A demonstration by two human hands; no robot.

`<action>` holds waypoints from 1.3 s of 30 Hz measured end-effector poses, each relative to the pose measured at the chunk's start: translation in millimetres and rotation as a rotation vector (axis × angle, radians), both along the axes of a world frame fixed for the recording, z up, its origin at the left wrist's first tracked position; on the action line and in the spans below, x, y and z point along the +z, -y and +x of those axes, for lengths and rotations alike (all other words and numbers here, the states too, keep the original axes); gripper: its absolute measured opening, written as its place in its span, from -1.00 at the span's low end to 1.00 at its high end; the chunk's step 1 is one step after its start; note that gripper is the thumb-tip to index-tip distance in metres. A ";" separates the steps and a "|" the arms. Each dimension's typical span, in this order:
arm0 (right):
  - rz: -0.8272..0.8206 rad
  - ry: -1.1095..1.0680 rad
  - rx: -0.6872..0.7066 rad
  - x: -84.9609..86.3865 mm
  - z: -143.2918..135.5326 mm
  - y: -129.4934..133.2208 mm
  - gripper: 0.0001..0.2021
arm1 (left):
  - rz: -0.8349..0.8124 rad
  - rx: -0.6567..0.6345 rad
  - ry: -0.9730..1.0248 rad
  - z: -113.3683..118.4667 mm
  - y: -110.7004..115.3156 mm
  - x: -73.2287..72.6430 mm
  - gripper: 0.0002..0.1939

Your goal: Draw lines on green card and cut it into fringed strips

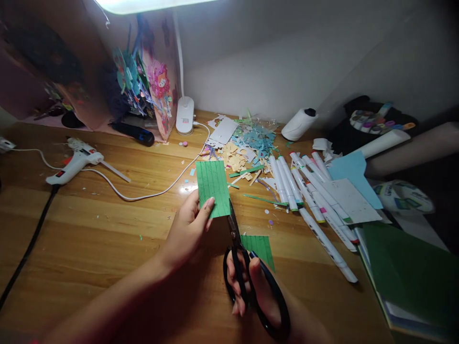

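My left hand (191,222) pinches the lower left part of a green paper piece (212,184) marked with dark lines, thumb on top and fingers behind. My right hand (251,286) has its fingers through the handles of black scissors (234,234). The scissor blades point up and meet the lower right edge of that paper; whether they are parted is hard to tell. A second green paper piece (258,248) lies on the wooden table (143,253), partly behind the scissors and my right hand.
White markers (311,191) and a green sheet (412,272) lie to the right. Paper scraps (247,143) are heaped at the back beside a white thread spool (299,124). A glue gun (77,160) lies at the left, and a white cable (143,197) crosses the table.
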State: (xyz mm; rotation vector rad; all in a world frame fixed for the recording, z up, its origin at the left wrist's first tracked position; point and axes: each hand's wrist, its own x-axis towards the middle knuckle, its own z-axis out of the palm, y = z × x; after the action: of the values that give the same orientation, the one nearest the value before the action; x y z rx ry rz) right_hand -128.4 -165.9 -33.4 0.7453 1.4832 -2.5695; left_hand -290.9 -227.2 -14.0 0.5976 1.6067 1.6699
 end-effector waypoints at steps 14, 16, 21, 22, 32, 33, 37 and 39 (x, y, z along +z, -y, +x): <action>0.096 0.044 0.004 -18.3 5.0 2.7 -0.35 | -0.009 0.024 -0.008 0.0 -0.7 -1.9 -0.73; 0.103 0.056 0.003 -19.9 5.7 2.8 -0.36 | -0.016 0.025 -0.005 -0.3 -1.3 -1.9 -0.72; 0.080 0.015 0.004 -9.1 2.6 1.5 -0.36 | -0.021 0.005 0.013 0.7 -1.2 -1.5 -0.72; 0.074 0.009 0.001 -7.9 2.2 1.4 -0.35 | -0.019 -0.002 0.020 1.1 -0.9 -1.3 -0.72; 0.048 0.013 -0.036 -16.1 1.5 2.3 -0.37 | -0.067 -0.028 0.067 1.7 -0.3 1.5 -0.69; 0.037 -0.003 -0.045 -16.7 1.1 2.5 -0.38 | -0.070 -0.032 0.066 2.3 0.0 1.4 -0.69; -0.003 -0.036 -0.070 -22.1 0.2 3.1 -0.42 | -0.079 -0.032 0.059 4.5 1.6 1.0 -0.70; -0.005 -0.042 -0.074 -24.2 0.0 2.6 -0.43 | -0.087 -0.029 0.064 4.7 1.9 1.0 -0.70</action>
State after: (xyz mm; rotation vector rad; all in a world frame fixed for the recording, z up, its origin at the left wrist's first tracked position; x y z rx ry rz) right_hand -128.4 -168.5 -57.6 0.7638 1.4881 -2.6581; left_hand -286.1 -229.0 -13.0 0.5162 1.6086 1.5737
